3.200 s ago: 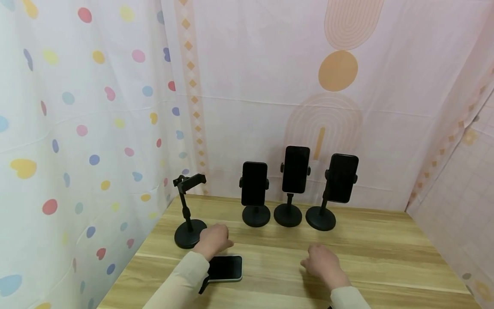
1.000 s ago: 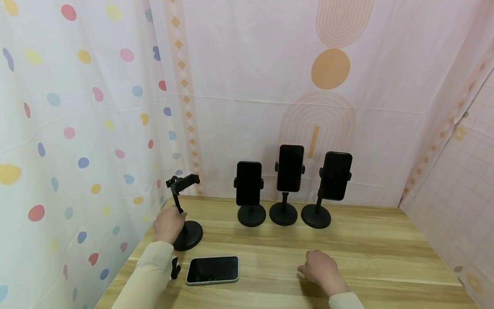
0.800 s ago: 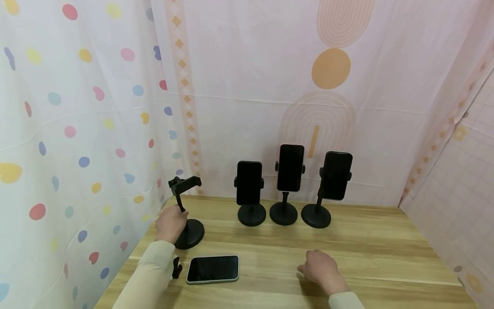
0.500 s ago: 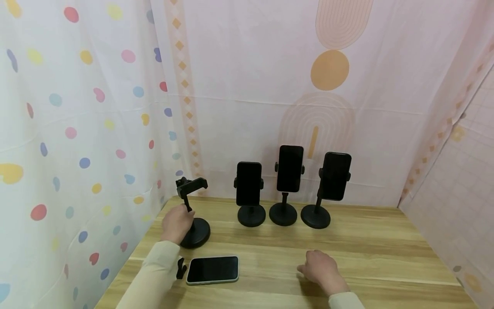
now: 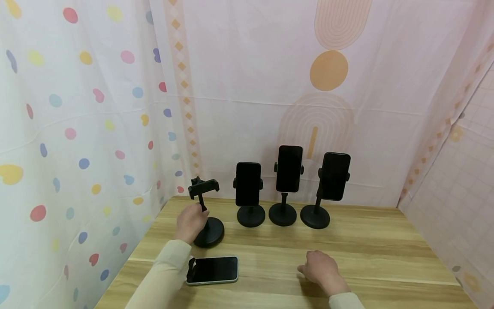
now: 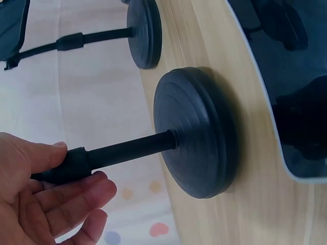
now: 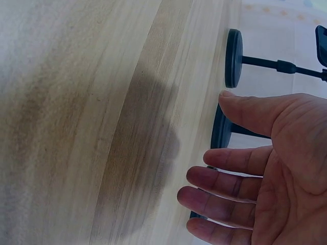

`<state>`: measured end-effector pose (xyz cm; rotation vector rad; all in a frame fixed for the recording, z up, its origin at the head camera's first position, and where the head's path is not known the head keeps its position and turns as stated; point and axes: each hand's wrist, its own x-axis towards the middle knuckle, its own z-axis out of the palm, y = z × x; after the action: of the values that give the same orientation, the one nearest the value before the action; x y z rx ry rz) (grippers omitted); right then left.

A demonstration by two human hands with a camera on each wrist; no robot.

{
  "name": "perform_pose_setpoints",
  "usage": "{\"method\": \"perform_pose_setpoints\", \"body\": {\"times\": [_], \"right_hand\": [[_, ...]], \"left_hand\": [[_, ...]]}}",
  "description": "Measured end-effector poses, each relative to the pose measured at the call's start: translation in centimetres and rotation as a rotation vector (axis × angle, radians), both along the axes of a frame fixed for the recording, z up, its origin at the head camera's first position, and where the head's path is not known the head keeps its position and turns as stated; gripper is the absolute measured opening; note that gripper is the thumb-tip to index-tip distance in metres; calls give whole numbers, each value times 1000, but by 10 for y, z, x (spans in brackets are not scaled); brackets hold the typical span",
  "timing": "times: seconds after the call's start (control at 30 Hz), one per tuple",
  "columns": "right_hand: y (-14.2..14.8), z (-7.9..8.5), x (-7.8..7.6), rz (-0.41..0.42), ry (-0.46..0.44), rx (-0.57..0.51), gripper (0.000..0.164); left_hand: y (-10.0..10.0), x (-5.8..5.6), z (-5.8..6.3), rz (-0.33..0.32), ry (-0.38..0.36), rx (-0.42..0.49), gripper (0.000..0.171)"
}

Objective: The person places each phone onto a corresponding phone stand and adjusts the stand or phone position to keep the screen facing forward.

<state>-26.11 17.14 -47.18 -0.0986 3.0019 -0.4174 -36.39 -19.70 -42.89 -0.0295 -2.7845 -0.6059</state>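
Note:
My left hand [image 5: 191, 222] grips the pole of a black phone stand [image 5: 213, 235] on the left of the table. In the left wrist view, the thumb and fingers pinch the collar on the pole [image 6: 127, 151], and the stand's round base [image 6: 196, 132] is at the tabletop. Its clamp [image 5: 203, 187] on top holds no phone. A smartphone [image 5: 218, 269] lies flat, screen up, in front of the stand, partly overlapped by my wrist strap. My right hand [image 5: 320, 270] holds nothing, low over the table; its fingers [image 7: 225, 182] are relaxed and spread in the right wrist view.
Along the back of the wooden table [image 5: 370, 240] stand three more black stands, each with an upright phone: one left [image 5: 248, 184], one middle [image 5: 289, 169], one right [image 5: 335, 177]. Patterned curtains [image 5: 239, 51] close off the back and sides.
My left hand has gone from above the lying phone to the stand's pole, gripped it and moved the stand rightward, its clamp turning toward the front. The right hand has stayed nearly still.

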Motion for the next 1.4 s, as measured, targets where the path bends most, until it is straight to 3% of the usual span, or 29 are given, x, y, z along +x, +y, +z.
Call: {"method": "perform_pose_setpoints", "body": {"times": [0.27,0.53,0.67,1.0,1.4], "right_hand": [[0,1,0,-2,3,-4,39],[-1,2,0,-14,-6,-8,38],[-1,3,1,-11,-5,-9,39],[1,2,3,-4,9,-20,36],[2,1,4,2,14,-34,35]], "left_hand": [[19,2,4,-33,-16,-8,27],[37,10,9,-64,42,-12,28],[45,11,9,-66,30,-24,29],[61,10,5,-66,-20,-44,26],[81,14,4,-110,26,-80,27]]}}
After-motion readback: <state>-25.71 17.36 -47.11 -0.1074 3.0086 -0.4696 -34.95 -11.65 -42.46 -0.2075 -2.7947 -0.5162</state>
